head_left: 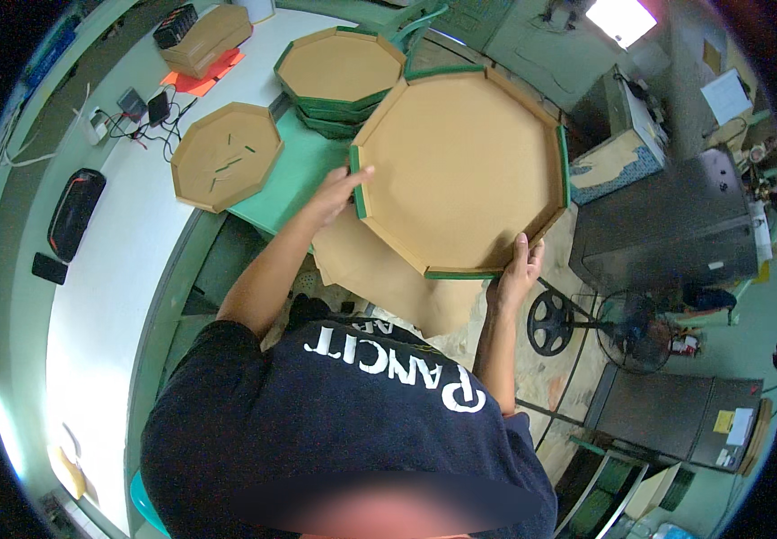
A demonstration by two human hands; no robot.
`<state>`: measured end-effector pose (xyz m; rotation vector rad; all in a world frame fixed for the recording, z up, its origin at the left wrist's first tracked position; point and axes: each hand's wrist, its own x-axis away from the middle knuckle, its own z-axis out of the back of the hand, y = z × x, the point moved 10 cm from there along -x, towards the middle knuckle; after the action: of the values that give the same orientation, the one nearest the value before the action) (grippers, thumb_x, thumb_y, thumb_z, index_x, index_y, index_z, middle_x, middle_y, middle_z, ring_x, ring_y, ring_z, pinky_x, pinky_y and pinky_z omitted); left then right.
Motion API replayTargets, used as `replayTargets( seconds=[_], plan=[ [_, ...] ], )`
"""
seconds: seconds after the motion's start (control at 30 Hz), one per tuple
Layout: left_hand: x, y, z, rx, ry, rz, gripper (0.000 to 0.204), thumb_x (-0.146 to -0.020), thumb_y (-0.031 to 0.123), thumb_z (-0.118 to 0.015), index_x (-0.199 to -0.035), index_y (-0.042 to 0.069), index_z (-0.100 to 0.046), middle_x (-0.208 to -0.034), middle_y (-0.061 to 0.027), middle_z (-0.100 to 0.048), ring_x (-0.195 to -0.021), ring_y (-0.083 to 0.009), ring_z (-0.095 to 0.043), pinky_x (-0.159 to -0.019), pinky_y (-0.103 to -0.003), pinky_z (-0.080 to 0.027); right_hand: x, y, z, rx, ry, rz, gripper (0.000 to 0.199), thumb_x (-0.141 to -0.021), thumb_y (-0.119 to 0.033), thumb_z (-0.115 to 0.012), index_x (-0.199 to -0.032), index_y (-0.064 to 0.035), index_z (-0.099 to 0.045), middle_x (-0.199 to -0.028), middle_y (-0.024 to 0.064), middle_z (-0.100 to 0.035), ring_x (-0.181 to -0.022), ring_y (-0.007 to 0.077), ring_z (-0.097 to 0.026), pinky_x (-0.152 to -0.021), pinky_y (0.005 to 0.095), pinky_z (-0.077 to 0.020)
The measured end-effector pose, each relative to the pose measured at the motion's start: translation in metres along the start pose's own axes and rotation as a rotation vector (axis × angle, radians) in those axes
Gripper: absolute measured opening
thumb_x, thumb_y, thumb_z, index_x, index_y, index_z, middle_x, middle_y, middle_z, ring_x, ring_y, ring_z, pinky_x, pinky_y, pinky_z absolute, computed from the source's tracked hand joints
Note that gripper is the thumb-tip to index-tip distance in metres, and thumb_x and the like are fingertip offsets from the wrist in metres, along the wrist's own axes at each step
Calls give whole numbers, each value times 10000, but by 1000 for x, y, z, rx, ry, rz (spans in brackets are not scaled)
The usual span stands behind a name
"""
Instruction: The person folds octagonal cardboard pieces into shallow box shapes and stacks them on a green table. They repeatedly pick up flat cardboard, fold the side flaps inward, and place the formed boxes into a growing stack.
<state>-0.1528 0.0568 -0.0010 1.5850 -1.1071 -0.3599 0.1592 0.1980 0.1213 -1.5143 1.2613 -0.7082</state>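
In front of my chest, above the floor: a large octagonal tray of brown cardboard, green strips along several of its rim walls, its inner face turned up toward me. Both hands on it, set well apart. Left hand clamped on the left wall, a digit hooked over the rim. Right hand gripping the lower right corner, thumb up over the edge; fingers beneath partly hidden.

Beyond the left hand, a stack of octagonal trays, green-edged, at the far end of the green tabletop. Left of that, a shallow octagonal piece with loose thin strips, some green, scattered in it, at the edge of the white tabletop. Cables and an orange-red sheet farther along. Brown sheet material under the held tray; its support cannot be made out. Right side: black fan.
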Motion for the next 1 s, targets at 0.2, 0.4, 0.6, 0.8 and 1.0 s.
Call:
replayTargets(
  seconds=[0.2, 0.4, 0.6, 0.8, 1.0],
  plan=[
    [15, 12, 64, 277, -55, -33, 304, -991, 218, -520, -1227, 29, -557, -1022, -29, -628, -855, -153, -601, -781, -314, -499, -26, 101, -18, -141, 20, -368, 214, -929, -145, -581, -1110, -34, -559, -1020, 56, -637, -913, 168, -627, -783, 305, -520],
    [25, 56, 176, -143, 265, -274, 268, -966, 230, -567, -1177, 67, -602, -938, -62, -676, -841, -187, -646, -757, -305, -506, -40, 160, -98, -185, -59, -484, 117, -910, -126, -558, -1004, -57, -569, -893, 22, -590, -820, 141, -589, -721, 292, -500],
    [68, 99, 284, -1256, 1026, -182, 540, -853, 381, -660, -1304, 105, -552, -1413, -172, -470, -1228, -362, -517, -960, -547, -418, -105, 191, -219, -342, -31, -372, 70, -892, -128, -568, -947, -87, -557, -815, -11, -541, -723, 107, -510, -620, 274, -440],
    [63, 73, 261, -1097, 844, -211, 478, -851, 381, -660, -1242, 115, -593, -1334, -171, -503, -1140, -358, -545, -918, -529, -430, -145, 210, -314, -338, 15, -462, 402, -915, -268, -626, -1196, -40, -451, -986, 58, -529, -801, 157, -497, -588, 348, -408],
    [35, 33, 176, -935, 382, -342, 283, -856, 331, -669, -933, 61, -699, -961, -146, -680, -917, -290, -652, -802, -366, -502, -154, 225, -237, 28, -20, -365, 605, -952, -265, -574, -1423, 8, -309, -1352, 169, -461, -1160, 296, -511, -939, 435, -437]
  ],
)
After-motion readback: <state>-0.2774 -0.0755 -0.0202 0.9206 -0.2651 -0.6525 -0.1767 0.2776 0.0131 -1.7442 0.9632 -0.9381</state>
